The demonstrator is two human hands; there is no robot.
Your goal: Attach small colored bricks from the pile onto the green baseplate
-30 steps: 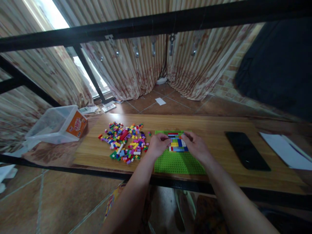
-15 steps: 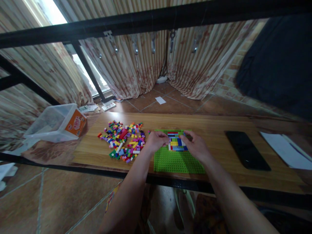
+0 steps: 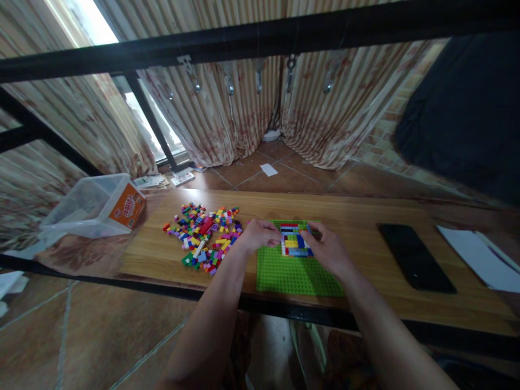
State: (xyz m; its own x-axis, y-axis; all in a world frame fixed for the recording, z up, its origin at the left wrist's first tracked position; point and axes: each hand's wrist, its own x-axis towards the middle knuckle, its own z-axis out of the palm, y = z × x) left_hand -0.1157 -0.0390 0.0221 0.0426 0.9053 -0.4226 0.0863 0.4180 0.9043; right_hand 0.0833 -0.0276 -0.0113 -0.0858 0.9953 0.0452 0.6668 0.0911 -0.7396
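In the head view, the left hand (image 3: 259, 235) has drawn a little to the left over the last second, so the left side of the build (image 3: 291, 244) shows more plainly; the work there looks, to my eye, like fine adjusting at that edge. Its thumb and forefinger are nearly together, and I can't tell whether they pinch a small brick. The right hand (image 3: 330, 250) has hardly moved, half curled at the right side of the build, thumb and forefinger a little apart; whether it grips anything is hidden from me. The build sits on the far part of the green board (image 3: 296, 273), whose near part is bare. Loose bricks (image 3: 206, 225) lie in a pile to the left on the table (image 3: 345, 211), and a phone (image 3: 416, 257) lies well off to the right
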